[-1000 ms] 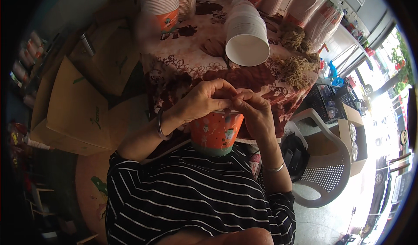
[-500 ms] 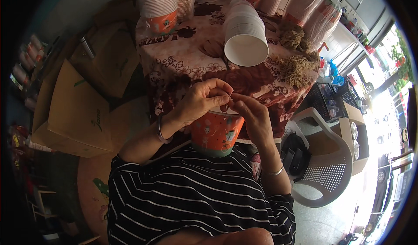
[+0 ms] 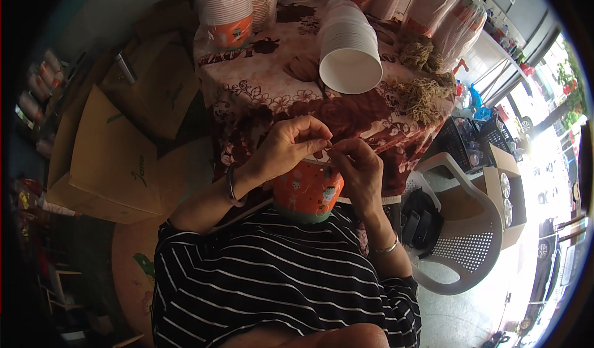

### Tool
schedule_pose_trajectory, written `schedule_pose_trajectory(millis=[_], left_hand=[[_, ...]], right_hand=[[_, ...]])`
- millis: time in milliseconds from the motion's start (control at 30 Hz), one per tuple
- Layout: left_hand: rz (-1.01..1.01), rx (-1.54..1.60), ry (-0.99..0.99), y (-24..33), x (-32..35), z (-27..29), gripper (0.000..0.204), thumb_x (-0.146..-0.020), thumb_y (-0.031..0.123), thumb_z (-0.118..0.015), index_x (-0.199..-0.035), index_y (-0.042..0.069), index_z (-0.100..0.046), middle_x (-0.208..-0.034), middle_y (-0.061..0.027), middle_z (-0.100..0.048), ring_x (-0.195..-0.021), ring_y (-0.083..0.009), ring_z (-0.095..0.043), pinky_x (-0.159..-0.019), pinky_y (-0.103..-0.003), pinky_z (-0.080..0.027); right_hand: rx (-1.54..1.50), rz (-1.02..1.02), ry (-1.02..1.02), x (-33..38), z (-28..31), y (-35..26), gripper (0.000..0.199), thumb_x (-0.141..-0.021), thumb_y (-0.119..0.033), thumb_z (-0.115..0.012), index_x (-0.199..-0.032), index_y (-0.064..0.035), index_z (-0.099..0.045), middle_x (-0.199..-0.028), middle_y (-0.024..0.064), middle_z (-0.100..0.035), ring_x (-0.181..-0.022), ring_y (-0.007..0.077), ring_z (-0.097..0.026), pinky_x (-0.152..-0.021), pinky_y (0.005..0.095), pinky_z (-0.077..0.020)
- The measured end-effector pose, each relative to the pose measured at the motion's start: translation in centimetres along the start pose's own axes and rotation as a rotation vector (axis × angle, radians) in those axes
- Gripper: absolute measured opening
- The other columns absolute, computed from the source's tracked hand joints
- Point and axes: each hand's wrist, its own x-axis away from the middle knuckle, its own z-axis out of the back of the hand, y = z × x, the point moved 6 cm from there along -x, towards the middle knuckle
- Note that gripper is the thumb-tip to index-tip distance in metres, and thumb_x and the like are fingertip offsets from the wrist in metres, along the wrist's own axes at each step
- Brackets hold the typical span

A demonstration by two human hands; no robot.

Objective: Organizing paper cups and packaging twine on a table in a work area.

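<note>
An orange patterned paper cup (image 3: 306, 190) with a green base rests against my striped shirt, its mouth facing the table. My left hand (image 3: 288, 147) pinches at the cup's upper rim with thumb and forefinger. My right hand (image 3: 359, 171) meets it fingertip to fingertip at the same spot on the rim, fingers curled. What is pinched between the fingertips is too small to tell; it looks like a thin cord. Both wrists wear a bracelet.
A table with a dark floral cloth (image 3: 260, 94) stands ahead, bearing a lying stack of white cups (image 3: 348, 45), tall cup stacks (image 3: 224, 8), and bundles of brown twine (image 3: 424, 94). Cardboard boxes (image 3: 117, 156) are at left, a white plastic chair (image 3: 464, 249) at right.
Both hands have stayed at the cup's rim, with the fingertips shifting slightly. The cup has barely moved.
</note>
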Motion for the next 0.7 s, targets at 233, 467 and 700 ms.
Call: schedule_pose_trajectory(millis=[233, 467, 700], left_hand=[[-0.019, 0.035, 0.047, -0.12, 0.13, 0.36, 0.013, -0.087, 0.007, -0.066, -0.097, 0.000, -0.059, -0.092, -0.0022, -0.061, -0.083, -0.0081, -0.060, -0.076, -0.023, -0.052], [-0.149, -0.126, 0.044, 0.27, 0.20, 0.49, 0.013, -0.085, 0.008, -0.068, -0.092, -0.002, -0.063, -0.096, -0.0054, -0.063, -0.087, -0.0112, -0.061, -0.077, -0.025, -0.051], [-0.106, -0.154, -0.006, 0.55, 0.32, 0.33, 0.015, -0.083, 0.011, -0.071, -0.091, -0.001, -0.066, -0.096, -0.0060, -0.064, -0.087, -0.0132, -0.062, -0.079, -0.026, -0.050]], right_hand=[[0.013, 0.026, -0.003, -0.11, 0.05, 0.73, 0.006, -0.089, 0.000, -0.061, -0.094, 0.0031, -0.059, -0.084, 0.0052, -0.062, -0.070, 0.0102, -0.061, -0.064, 0.0235, -0.0524], [-0.012, 0.053, 0.000, -0.12, -0.12, 0.29, 0.003, -0.089, 0.001, -0.059, -0.092, 0.0013, -0.059, -0.082, 0.0030, -0.062, -0.068, 0.0075, -0.060, -0.059, 0.0219, -0.0505], [-0.006, 0.053, 0.012, -0.18, -0.08, 0.41, 0.003, -0.089, 0.000, -0.060, -0.091, 0.0007, -0.059, -0.083, 0.0024, -0.062, -0.069, 0.0063, -0.059, -0.060, 0.0210, -0.0499]])
